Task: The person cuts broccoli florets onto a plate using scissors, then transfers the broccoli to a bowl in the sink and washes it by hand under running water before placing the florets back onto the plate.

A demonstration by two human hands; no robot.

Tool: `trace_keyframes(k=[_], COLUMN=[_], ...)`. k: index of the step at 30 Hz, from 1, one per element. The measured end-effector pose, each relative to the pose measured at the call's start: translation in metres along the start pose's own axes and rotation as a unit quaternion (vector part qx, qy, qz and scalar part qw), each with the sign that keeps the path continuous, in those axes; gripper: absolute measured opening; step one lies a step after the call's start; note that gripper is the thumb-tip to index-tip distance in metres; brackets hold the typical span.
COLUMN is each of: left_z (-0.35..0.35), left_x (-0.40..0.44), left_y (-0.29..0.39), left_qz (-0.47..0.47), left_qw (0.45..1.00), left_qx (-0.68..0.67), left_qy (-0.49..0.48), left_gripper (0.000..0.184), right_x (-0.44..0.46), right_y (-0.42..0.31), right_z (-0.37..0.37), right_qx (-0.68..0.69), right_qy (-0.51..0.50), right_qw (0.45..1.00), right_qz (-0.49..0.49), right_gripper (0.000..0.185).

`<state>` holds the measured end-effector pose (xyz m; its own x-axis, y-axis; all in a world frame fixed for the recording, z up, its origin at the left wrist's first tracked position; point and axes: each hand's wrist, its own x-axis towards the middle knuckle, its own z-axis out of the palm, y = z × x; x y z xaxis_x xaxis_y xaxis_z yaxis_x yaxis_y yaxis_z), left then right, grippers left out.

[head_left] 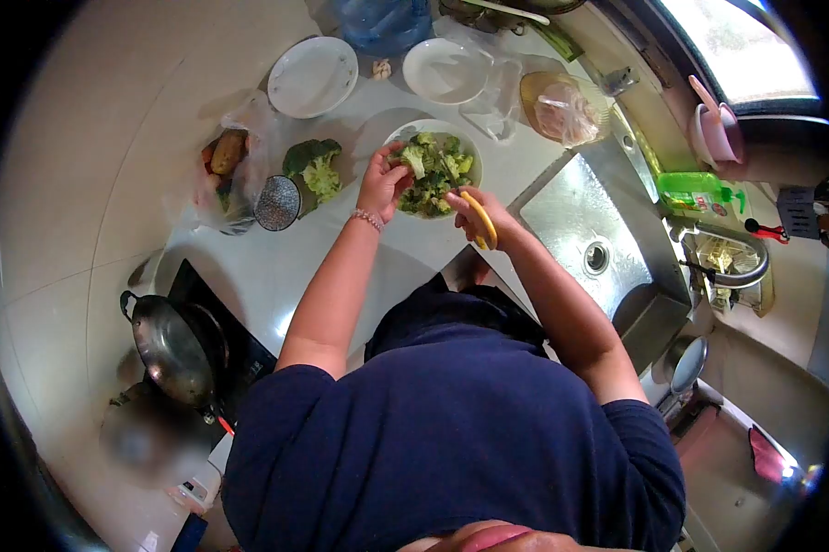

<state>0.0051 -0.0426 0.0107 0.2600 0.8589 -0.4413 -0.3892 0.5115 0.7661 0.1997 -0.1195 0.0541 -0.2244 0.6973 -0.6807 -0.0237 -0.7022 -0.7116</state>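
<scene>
Over the left side of a white bowl (476, 170) my left hand (383, 184) pinches a light green broccoli piece (414, 162). Cut broccoli florets (428, 198) fill much of the bowl. My right hand (484, 217), at the bowl's lower right, is closed around the yellow handles of scissors (485, 224); the blades point toward the broccoli and are hard to make out. A larger broccoli head (320, 175) lies on the white counter, left of my left hand.
A plastic bag of vegetables (228, 156) and a round container (277, 202) stand left. Behind are two white plates (313, 77) (445, 72) and a bagged item in a bowl (566, 112). The sink (584, 230) is right, a wok (171, 350) lower left.
</scene>
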Motion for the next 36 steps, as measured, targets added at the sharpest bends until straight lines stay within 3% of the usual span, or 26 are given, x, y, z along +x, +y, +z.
trace_keyframes(k=[6, 10, 16, 20, 36], left_z=[0.025, 0.027, 0.038, 0.041, 0.045], left_x=[-0.007, -0.005, -0.011, -0.014, -0.017], left_y=[0.005, 0.002, 0.009, 0.004, 0.003], left_qz=[-0.008, 0.004, 0.066, 0.100, 0.054], left_qw=[0.999, 0.999, 0.995, 0.994, 0.996], left_qx=[-0.050, -0.029, -0.040, 0.003, 0.071], left_qy=[-0.004, 0.020, 0.056, 0.033, 0.026], left_gripper=[0.032, 0.026, 0.020, 0.019, 0.021], right_x=[-0.005, -0.006, -0.024, -0.031, -0.021], right_y=[0.011, 0.013, 0.017, 0.005, -0.001], right_z=[0.011, 0.009, 0.007, 0.008, 0.019], right_qx=[-0.116, -0.121, -0.012, -0.023, -0.076], right_qy=[0.074, 0.079, 0.028, -0.006, 0.042], right_qw=[0.985, 0.982, 0.997, 0.999, 0.994], right_qz=[-0.105, -0.120, -0.067, -0.043, -0.068], right_gripper=[0.045, 0.048, 0.055, 0.051, 0.046])
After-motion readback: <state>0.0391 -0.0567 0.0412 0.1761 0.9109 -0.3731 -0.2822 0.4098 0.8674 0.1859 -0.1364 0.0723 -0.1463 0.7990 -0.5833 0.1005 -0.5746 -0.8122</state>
